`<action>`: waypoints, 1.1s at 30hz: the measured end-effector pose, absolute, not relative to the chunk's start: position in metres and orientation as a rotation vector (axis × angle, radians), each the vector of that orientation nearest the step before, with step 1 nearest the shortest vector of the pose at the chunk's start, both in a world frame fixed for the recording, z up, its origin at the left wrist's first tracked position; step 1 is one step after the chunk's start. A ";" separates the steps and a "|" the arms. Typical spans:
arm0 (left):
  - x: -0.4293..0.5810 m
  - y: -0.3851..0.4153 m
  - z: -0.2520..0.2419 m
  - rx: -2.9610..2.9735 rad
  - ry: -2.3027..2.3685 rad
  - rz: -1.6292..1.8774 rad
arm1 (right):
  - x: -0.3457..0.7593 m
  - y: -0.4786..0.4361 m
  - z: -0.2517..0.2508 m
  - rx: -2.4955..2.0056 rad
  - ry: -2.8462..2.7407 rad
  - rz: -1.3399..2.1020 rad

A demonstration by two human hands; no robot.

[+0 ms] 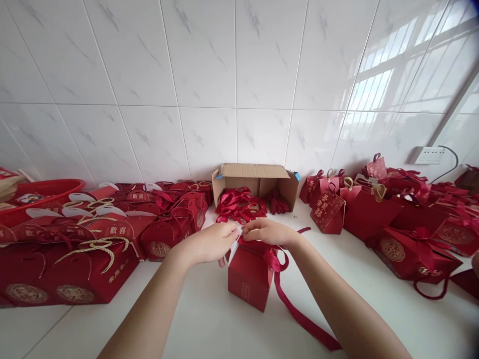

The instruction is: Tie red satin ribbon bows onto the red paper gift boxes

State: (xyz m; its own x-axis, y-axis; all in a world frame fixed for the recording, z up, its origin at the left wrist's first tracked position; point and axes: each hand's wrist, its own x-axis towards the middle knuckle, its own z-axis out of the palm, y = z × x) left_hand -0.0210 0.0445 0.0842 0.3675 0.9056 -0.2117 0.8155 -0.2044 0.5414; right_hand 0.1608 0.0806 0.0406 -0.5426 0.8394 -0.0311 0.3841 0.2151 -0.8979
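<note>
A small red gift box stands on the white table in front of me. A dark red ribbon is looped at its top right and trails down across the tabletop. My left hand is at the box's upper left edge, thumb and fingers closed on the white-edged top flap. From the right, my right hand reaches over the top, its fingers bent and pressed at the same flap. Both sets of fingertips meet there, and they partly hide the closure.
Behind the box, an open cardboard carton lies on its side with red ribbons spilling out. Rows of red gift boxes fill the left, beside a red plastic basin. More red boxes crowd the right. A power strip is by the tiled wall.
</note>
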 end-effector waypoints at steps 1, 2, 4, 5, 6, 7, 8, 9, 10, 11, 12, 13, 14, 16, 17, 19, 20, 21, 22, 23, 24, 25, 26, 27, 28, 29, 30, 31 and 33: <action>-0.020 0.045 0.084 2.061 1.483 0.197 | 0.160 0.081 0.041 -1.131 -2.037 1.281; -0.020 0.047 0.083 2.066 1.489 0.194 | 0.160 0.082 0.043 -1.134 -2.043 1.277; -0.023 0.051 0.085 2.047 1.477 0.233 | 0.164 0.078 0.050 -1.192 -2.053 1.213; -0.026 0.053 0.087 2.022 1.455 0.337 | 0.168 0.073 0.056 -1.254 -2.056 1.112; -0.031 0.053 0.091 1.981 1.425 0.527 | 0.174 0.065 0.063 -1.321 -2.049 0.964; -0.036 0.053 0.096 1.910 1.384 0.802 | 0.182 0.054 0.073 -1.390 -2.032 0.765; -0.043 0.051 0.102 1.804 1.319 1.123 | 0.192 0.040 0.083 -1.411 -1.982 0.542; -0.050 0.048 0.109 1.666 1.238 1.456 | 0.201 0.024 0.093 -1.368 -1.933 0.393; -0.058 0.044 0.116 1.534 1.139 1.713 | 0.211 0.008 0.102 -1.312 -1.892 0.330; -0.065 0.040 0.123 1.454 1.048 1.855 | 0.220 -0.009 0.110 -1.252 -1.862 0.330; -0.070 0.035 0.128 1.422 0.992 1.937 | 0.226 -0.025 0.116 -1.201 -1.837 0.344; -0.075 0.031 0.132 1.435 0.971 1.963 | 0.230 -0.037 0.119 -1.181 -1.852 0.363; -0.078 0.029 0.134 1.487 0.993 1.942 | 0.232 -0.047 0.119 -1.173 -1.909 0.398; -0.079 0.028 0.133 1.666 1.115 1.771 | 0.229 -0.054 0.111 -1.204 -2.111 0.532; -0.078 0.030 0.130 1.774 1.185 1.616 | 0.226 -0.052 0.103 -1.232 -2.231 0.626; -0.071 0.039 0.120 1.971 1.289 1.172 | 0.217 -0.043 0.079 -1.315 -2.427 0.823; -0.066 0.045 0.112 2.042 1.313 0.928 | 0.214 -0.037 0.065 -1.365 -2.459 0.888; -0.061 0.051 0.104 2.089 1.313 0.687 | 0.212 -0.031 0.051 -1.441 -2.448 0.906; -0.054 0.056 0.095 2.118 1.299 0.473 | 0.210 -0.025 0.037 -1.558 -2.387 0.850; -0.048 0.060 0.086 2.135 1.261 0.327 | 0.210 -0.021 0.024 -1.679 -2.271 0.745; -0.042 0.063 0.077 2.120 1.211 0.255 | 0.210 -0.017 0.012 -1.746 -2.158 0.662; -0.036 0.064 0.067 2.081 1.141 0.258 | 0.211 -0.015 0.003 -1.755 -2.050 0.579; -0.030 0.063 0.058 2.020 1.093 0.309 | 0.212 -0.013 -0.004 -1.713 -1.955 0.530; -0.026 0.059 0.050 1.956 1.050 0.358 | 0.213 -0.012 -0.009 -1.635 -1.883 0.526; -0.024 0.054 0.043 1.901 1.030 0.409 | 0.214 -0.011 -0.011 -1.531 -1.835 0.569; -0.022 0.047 0.037 1.862 1.028 0.459 | 0.215 -0.010 -0.013 -1.417 -1.805 0.654; -0.022 0.039 0.032 1.839 1.038 0.503 | 0.216 -0.010 -0.013 -1.314 -1.785 0.762; -0.023 0.030 0.028 1.833 1.059 0.547 | 0.217 -0.009 -0.013 -1.239 -1.769 0.881; -0.027 0.012 0.022 1.849 1.100 0.621 | 0.220 -0.010 -0.014 -1.205 -1.741 1.075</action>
